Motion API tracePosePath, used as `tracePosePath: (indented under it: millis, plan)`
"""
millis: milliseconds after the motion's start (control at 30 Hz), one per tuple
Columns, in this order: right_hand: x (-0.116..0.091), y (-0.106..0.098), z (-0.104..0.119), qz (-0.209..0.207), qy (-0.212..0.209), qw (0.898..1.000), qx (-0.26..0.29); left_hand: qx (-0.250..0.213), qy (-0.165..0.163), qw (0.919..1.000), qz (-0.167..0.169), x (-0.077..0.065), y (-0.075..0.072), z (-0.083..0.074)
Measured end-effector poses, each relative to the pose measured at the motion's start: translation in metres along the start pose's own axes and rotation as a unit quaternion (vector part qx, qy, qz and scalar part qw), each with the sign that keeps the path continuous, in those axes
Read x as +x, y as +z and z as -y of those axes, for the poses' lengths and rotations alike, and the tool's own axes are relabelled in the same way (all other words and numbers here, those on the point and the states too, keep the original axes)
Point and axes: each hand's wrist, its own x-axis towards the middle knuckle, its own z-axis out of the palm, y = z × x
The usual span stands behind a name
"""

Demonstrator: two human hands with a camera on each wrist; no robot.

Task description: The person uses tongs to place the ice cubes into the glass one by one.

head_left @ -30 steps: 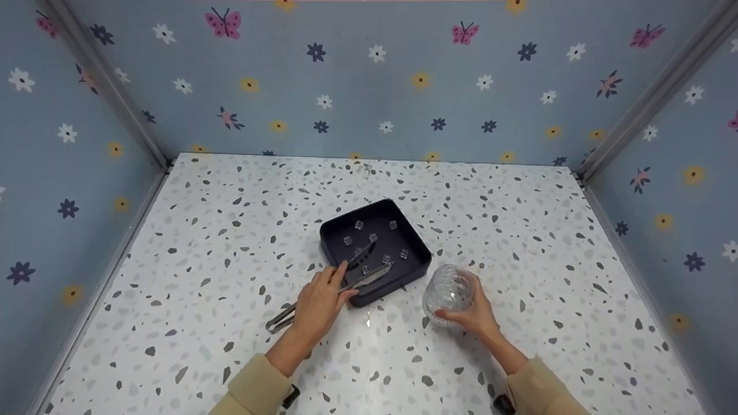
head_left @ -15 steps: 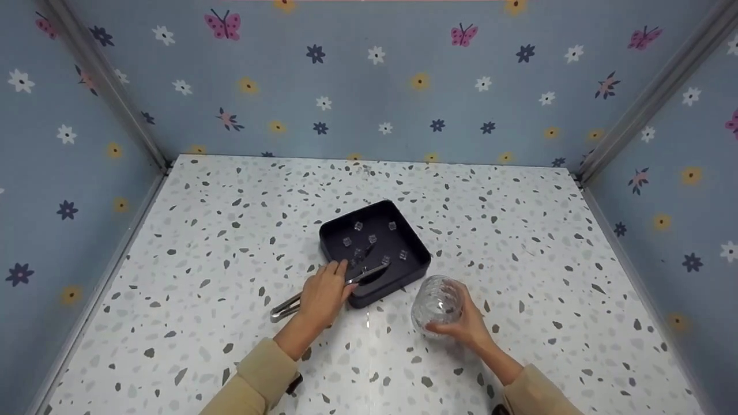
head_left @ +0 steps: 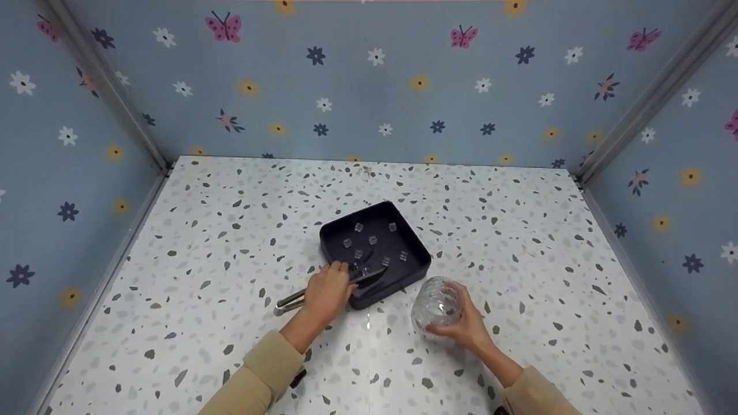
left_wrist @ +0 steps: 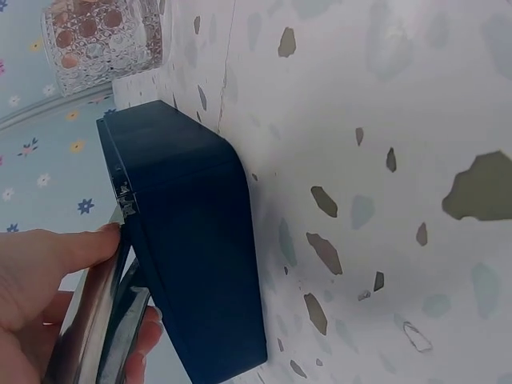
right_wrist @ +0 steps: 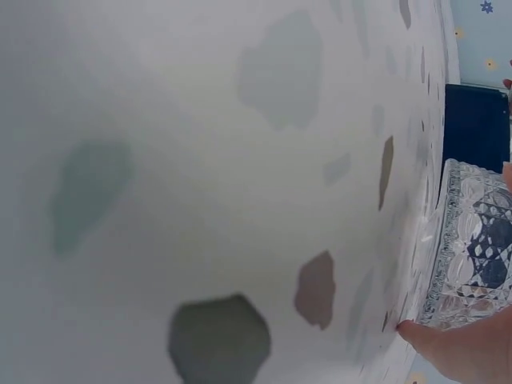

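My left hand (head_left: 327, 294) grips metal tongs (head_left: 291, 301), whose dark tips reach over the near left rim into a dark square box (head_left: 398, 286). Several small clear cubes (head_left: 403, 256) lie scattered on the box floor. One cube (head_left: 365, 270) sits between the tong arms; whether they touch it I cannot tell. In the left wrist view, thumb and fingers close around the tongs (left_wrist: 90, 316) beside the box wall (left_wrist: 200, 240). My right hand (head_left: 470, 323) holds a clear patterned glass (head_left: 433, 302) by its side, right of the box. The right wrist view shows the cut pattern of the glass (right_wrist: 480, 248).
The speckled white table (head_left: 519, 242) extends around the box. Blue flowered panels (head_left: 369, 75) close it in at the back, left and right, with grey metal posts (head_left: 109, 75) at the corners.
My left hand has shifted slightly right with the tongs, and the tong arms have drawn closer together. My right hand has brought the glass a little left and nearer, then stayed there.
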Motion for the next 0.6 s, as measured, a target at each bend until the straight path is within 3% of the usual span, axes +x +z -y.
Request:
tracePosePath:
  millis: [233, 600]
  plan:
    - [0.0003, 0.0003, -0.0001, 0.001, 0.008, 1.000, 0.010, 0.031, 0.016, 0.9992, -0.019, 0.0016, 0.0009, -0.0017]
    - [-0.0006, 0.0004, 0.0014, -0.001, 0.014, 1.000, -0.003, 0.031, 0.000, 0.9995, -0.002, 0.0053, -0.0010, -0.0062]
